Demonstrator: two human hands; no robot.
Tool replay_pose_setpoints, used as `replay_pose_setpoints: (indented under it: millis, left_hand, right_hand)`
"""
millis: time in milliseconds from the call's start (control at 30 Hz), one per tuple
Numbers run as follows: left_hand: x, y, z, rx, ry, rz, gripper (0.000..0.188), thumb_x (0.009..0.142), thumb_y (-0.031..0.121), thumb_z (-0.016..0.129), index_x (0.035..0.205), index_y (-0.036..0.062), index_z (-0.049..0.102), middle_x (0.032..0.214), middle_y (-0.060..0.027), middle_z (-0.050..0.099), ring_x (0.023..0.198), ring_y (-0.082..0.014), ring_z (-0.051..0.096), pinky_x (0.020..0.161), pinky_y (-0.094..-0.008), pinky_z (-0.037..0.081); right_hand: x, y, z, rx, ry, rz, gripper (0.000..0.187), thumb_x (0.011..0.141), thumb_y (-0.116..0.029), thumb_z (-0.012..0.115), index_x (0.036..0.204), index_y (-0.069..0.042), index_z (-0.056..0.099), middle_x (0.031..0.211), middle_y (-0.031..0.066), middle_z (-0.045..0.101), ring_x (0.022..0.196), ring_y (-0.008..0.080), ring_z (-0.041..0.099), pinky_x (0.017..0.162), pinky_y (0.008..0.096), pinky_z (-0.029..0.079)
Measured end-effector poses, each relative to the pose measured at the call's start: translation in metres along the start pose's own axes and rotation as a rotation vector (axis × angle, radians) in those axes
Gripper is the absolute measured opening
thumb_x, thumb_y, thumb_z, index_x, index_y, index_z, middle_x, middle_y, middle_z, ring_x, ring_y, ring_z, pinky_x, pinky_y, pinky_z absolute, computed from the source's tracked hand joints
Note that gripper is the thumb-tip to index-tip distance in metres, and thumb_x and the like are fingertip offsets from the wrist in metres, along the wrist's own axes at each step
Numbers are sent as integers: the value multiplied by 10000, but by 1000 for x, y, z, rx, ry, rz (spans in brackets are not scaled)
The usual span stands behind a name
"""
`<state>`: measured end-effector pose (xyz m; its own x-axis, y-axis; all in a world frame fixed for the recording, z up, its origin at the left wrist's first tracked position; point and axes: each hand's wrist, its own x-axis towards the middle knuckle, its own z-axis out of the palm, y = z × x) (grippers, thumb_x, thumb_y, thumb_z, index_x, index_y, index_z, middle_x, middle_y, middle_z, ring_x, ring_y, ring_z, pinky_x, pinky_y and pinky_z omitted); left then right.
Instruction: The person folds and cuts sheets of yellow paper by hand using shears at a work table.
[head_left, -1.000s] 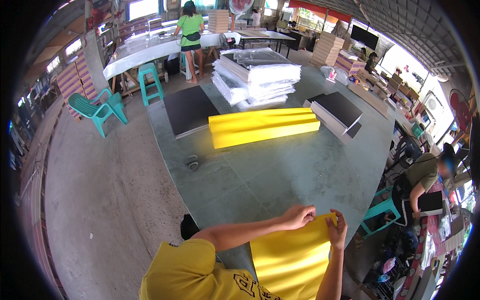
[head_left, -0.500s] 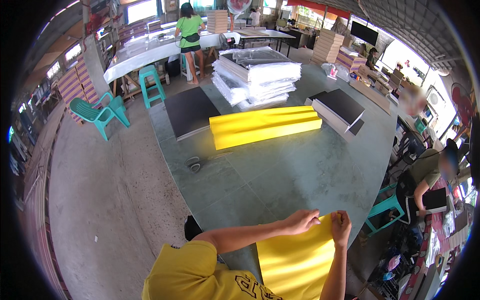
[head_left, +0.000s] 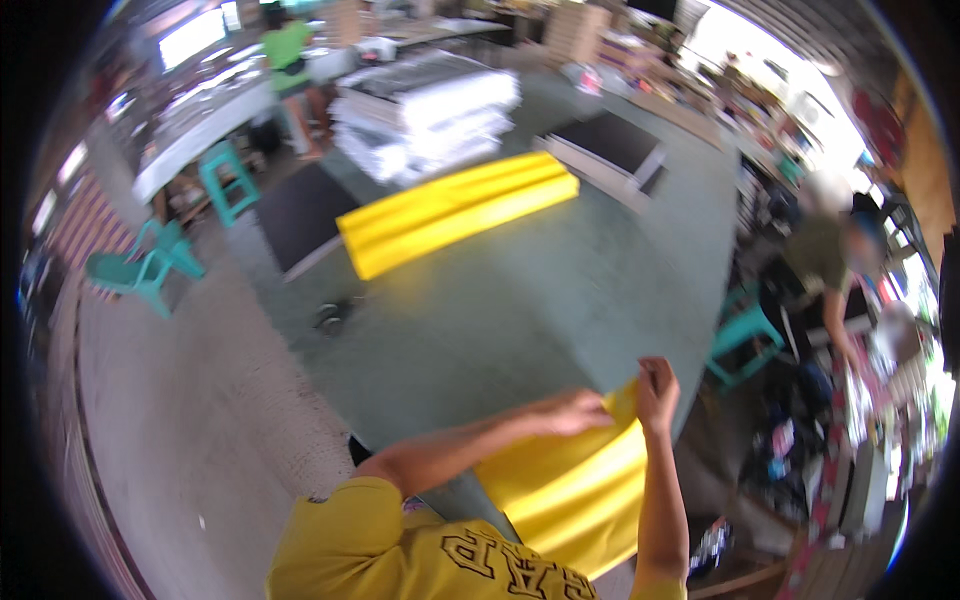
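Since the earlier frame, the right hand [head_left: 657,392] has risen relative to the left hand [head_left: 572,411], its fingers pinching a corner of the yellow sheet [head_left: 590,490] at the near edge of the worktop [head_left: 490,330]; blur hides whether the left fingers grip. Beyond lie scissors [head_left: 331,319], near the left edge, and a yellow bundle [head_left: 460,213].

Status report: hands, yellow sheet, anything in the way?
Right hand holding yellow sheet by far corner. Left hand at its edge, grip blurred. Long yellow piece farther off.
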<state>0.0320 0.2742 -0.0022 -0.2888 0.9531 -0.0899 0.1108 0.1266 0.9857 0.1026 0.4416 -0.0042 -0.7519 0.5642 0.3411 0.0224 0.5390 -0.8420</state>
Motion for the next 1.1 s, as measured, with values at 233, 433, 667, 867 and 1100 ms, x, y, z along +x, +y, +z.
replay_pose_setpoints:
  millis: [233,433,667,867,1100]
  left_hand:
    - [-4,3,-51,85,263,162,193,849,200,564,923,23,585,725,-100,606,673,-60,519,602,-254,425]
    - [-8,23,-98,427,381,172,202,825,210,606,784,13,598,612,-49,569,574,-53,461,516,-245,374]
    - [39,-33,-172,982,903,587,561,751,295,681,1212,94,433,937,-77,615,845,-191,578,715,-375,453]
    - [22,-77,-116,-38,524,-415,626,820,364,594,1253,-21,356,1002,-120,571,765,-135,527,655,-289,490]
    - [13,-95,-47,910,476,61,533,804,256,617,1221,-12,419,1127,-154,517,991,-217,534,780,-319,473]
  right_hand:
    - [-12,-2,-57,113,-785,414,463,752,-330,678,1054,5,572,879,92,626,854,132,567,752,298,447]
    - [-54,17,-78,-64,-794,433,308,784,-157,623,1035,17,583,908,82,639,851,157,572,767,301,439]
    - [-44,32,-64,332,-283,567,238,826,-68,562,1029,56,556,896,83,624,749,162,605,654,300,490]
    - [-64,99,-61,335,-185,701,271,821,-103,581,1037,53,538,940,118,611,798,206,614,660,309,500]
    - [-68,76,-45,657,-96,884,328,835,-140,567,1110,21,489,999,119,590,887,228,595,722,355,502]
